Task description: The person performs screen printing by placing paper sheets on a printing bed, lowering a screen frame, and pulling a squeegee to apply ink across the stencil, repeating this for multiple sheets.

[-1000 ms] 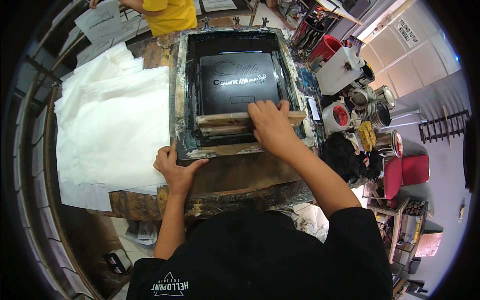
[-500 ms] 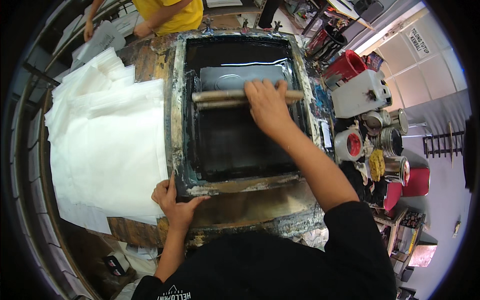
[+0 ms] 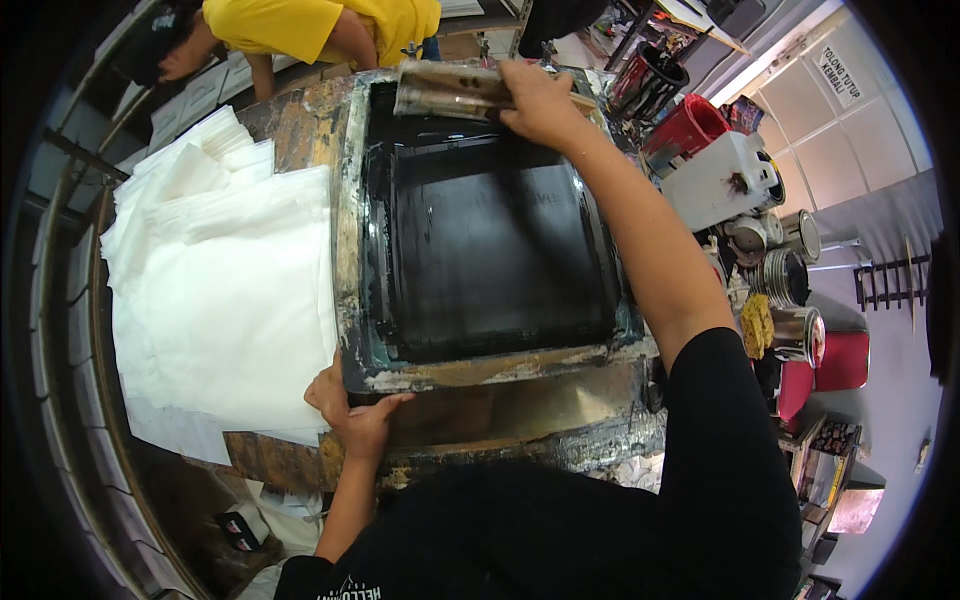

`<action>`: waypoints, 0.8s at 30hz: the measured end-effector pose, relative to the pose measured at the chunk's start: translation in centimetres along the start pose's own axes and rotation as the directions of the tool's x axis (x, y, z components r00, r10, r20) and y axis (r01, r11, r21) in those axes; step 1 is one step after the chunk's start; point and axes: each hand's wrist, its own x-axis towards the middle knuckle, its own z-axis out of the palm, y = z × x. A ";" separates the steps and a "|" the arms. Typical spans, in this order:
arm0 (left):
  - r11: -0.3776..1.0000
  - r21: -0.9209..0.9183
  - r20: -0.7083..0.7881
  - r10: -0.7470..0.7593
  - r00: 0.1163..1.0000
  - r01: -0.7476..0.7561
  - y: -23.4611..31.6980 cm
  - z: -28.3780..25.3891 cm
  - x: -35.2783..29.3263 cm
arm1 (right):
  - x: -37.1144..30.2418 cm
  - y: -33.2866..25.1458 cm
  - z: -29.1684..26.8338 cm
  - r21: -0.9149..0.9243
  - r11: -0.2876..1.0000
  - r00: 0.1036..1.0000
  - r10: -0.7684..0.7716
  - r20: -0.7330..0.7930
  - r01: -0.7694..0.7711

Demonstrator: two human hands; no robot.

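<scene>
A screen printing frame [image 3: 355,230] lies before me, its mesh [image 3: 500,280] coated with dark ink and its near side looking slightly raised. My right hand [image 3: 540,103] is closed round a wooden squeegee [image 3: 450,90] at the frame's far end. The squeegee is tilted, so its broad, ink-stained face shows. At the near left corner, my left hand [image 3: 350,405] holds the frame, forefinger along the side and thumb stretched out by the near edge. Part of its fingers is hidden. Just left of the frame lies a stack of thin white sheets [image 3: 230,300].
Beyond the stack a person in a yellow shirt [image 3: 290,30] bends over papers. Along the right stand a red bucket [image 3: 690,130], a white jerrycan [image 3: 715,185], several cans [image 3: 795,335] and a yellow rag [image 3: 757,325]. A metal rack [image 3: 60,300] runs down the left.
My right hand has pushed the squeegee away from me to the frame's far end and tipped it. The frame's near edge appears higher. The person in yellow has bent further left.
</scene>
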 end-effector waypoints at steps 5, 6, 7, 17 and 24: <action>0.999 0.003 -0.039 0.035 0.999 -0.035 0.2 0.3 0.1 | -5.2 -1.1 -4.8 0.046 0.993 0.994 0.108 0.007 -0.108; 0.999 -0.006 -0.048 0.047 0.998 -0.048 0.2 0.4 0.1 | -6.8 -2.2 -5.9 0.004 0.992 0.991 0.122 0.057 -0.122; 0.998 -0.006 -0.061 0.057 0.997 -0.057 0.2 0.4 0.1 | -8.4 -3.3 -7.2 -0.006 0.994 0.989 0.110 0.103 -0.110; 0.942 -0.336 -0.111 -0.038 0.993 -0.001 5.3 -2.0 3.2 | -21.5 -16.7 -16.6 -0.075 0.991 0.986 -0.098 0.136 0.109; 0.710 -0.658 -0.355 0.001 0.935 -0.251 9.6 -3.9 12.7 | -13.8 -16.9 -22.0 -0.170 0.979 0.898 -0.170 -0.406 0.108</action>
